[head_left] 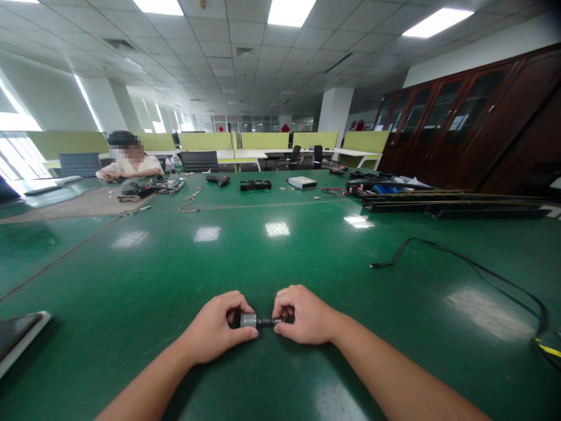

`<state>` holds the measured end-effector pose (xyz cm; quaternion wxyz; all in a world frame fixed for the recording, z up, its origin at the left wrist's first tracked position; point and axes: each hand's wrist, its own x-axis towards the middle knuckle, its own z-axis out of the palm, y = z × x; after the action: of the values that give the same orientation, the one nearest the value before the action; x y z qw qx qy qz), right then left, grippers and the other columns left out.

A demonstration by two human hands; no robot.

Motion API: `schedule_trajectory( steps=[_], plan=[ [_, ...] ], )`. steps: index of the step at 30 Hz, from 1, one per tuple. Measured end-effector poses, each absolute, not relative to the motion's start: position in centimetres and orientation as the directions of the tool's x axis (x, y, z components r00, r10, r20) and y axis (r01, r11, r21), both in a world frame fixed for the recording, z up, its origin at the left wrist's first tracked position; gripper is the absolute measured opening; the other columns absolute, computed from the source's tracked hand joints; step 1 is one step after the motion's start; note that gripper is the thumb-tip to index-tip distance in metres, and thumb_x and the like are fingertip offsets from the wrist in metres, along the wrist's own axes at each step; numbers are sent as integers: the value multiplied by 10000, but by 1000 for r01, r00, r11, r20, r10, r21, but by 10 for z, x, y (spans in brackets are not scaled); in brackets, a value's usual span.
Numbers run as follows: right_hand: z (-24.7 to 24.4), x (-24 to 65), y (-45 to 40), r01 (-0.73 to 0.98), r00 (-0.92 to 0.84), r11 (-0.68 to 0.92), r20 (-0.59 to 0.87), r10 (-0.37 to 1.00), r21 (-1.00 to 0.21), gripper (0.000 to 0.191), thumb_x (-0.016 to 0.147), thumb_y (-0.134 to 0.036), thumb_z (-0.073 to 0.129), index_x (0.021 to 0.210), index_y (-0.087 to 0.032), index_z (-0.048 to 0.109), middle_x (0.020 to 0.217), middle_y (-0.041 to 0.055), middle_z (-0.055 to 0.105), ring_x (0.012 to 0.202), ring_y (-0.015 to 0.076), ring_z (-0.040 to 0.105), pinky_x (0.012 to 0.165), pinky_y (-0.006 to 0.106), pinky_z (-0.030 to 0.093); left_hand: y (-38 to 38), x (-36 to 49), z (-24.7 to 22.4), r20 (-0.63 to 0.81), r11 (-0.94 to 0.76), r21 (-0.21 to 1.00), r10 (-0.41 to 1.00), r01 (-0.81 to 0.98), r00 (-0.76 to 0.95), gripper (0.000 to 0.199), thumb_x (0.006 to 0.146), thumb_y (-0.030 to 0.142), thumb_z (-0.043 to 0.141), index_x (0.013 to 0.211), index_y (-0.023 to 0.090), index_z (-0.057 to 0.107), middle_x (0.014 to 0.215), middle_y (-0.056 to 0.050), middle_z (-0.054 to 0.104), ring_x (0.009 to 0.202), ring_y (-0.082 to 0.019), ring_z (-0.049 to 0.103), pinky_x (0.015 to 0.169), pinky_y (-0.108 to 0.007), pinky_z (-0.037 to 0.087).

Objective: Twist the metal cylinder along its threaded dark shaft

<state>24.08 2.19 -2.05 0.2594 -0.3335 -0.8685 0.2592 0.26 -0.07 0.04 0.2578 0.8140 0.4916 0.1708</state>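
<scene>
Low in the middle of the view, a short silver metal cylinder with a thin dark shaft (248, 320) lies level between my two hands, just above or on the green tabletop. It looks like a tool bit or socket, but its exact kind cannot be made out. The thumb and fingers of my left hand (217, 327) are closed around the thick silver end. My right hand (304, 316) pinches the far end of the dark shaft between thumb and fingertips, which partly hide it.
A black cable (477, 268) curves across the green table (280, 263) at right. Farther back are a drill (218, 180), a black plastic part (255, 185), a white box (302, 182) and dark metal rails (460, 206). A person (127, 158) sits far left. A flat device (20, 339) lies near left.
</scene>
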Motion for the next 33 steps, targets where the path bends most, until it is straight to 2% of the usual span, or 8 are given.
schedule_trajectory(
  steps=[5, 7, 16, 21, 26, 28, 30, 33],
  plan=[
    [-24, 254, 29, 448, -596, 492, 161, 787, -747, 61, 633, -126, 703, 665, -155, 659, 615, -38, 550, 523, 88, 471, 481, 196, 343, -1, 3, 2, 2, -358, 596, 896, 718, 445, 259, 762, 424, 723, 853, 191, 654, 767, 23, 579, 701, -149, 504, 628, -232, 353],
    [-26, 256, 31, 453, -583, 464, 141, 800, -761, 57, 635, -124, 698, 668, -153, 661, 606, -41, 546, 515, 83, 461, 474, 192, 339, -1, 3, 3, 1, -358, 594, 896, 720, 445, 259, 761, 430, 721, 842, 194, 653, 764, 24, 579, 701, -148, 504, 629, -231, 353],
    [-23, 250, 27, 448, -591, 517, 192, 783, -730, 53, 643, -131, 704, 689, -154, 695, 614, -27, 570, 540, 98, 495, 505, 208, 367, 0, 3, 1, 11, -364, 592, 896, 719, 444, 251, 762, 428, 718, 830, 197, 648, 746, 32, 565, 697, -147, 503, 625, -230, 345],
    [-22, 234, 17, 340, -619, 579, 287, 731, -741, 291, 671, -95, 660, 948, -175, 700, 751, -10, 619, 665, 126, 557, 648, 239, 454, -1, 3, 0, 32, -380, 591, 893, 712, 450, 249, 762, 423, 715, 849, 198, 655, 745, 33, 549, 700, -147, 502, 623, -228, 338],
    [-24, 232, 16, 296, -642, 581, 293, 708, -758, 480, 674, -80, 626, 1138, -201, 619, 849, -1, 650, 735, 147, 587, 724, 270, 488, -1, 2, 1, 32, -378, 592, 893, 712, 448, 250, 757, 413, 730, 864, 197, 662, 745, 33, 542, 705, -151, 501, 622, -230, 335],
    [-18, 232, 12, 309, -587, 614, 363, 724, -726, 511, 654, -100, 657, 1153, -198, 604, 897, 21, 652, 781, 171, 587, 757, 302, 493, -1, 2, 0, 36, -382, 596, 891, 706, 452, 248, 761, 415, 729, 856, 196, 659, 744, 33, 543, 705, -149, 500, 621, -229, 336],
    [-5, 227, 1, 321, -481, 674, 498, 721, -666, 510, 669, -114, 656, 1165, -204, 585, 917, 37, 641, 786, 182, 575, 764, 326, 488, 0, 1, -2, 49, -396, 602, 885, 693, 463, 248, 762, 415, 728, 853, 195, 656, 752, 32, 553, 705, -147, 498, 624, -229, 341],
    [19, 215, -28, 186, -350, 773, 694, 629, -607, 528, 733, -129, 630, 1239, -236, 520, 846, 15, 626, 699, 158, 557, 712, 307, 489, 1, 1, -5, 59, -397, 616, 884, 680, 463, 219, 766, 387, 718, 829, 188, 651, 746, 30, 568, 705, -147, 495, 626, -233, 349]
  ],
)
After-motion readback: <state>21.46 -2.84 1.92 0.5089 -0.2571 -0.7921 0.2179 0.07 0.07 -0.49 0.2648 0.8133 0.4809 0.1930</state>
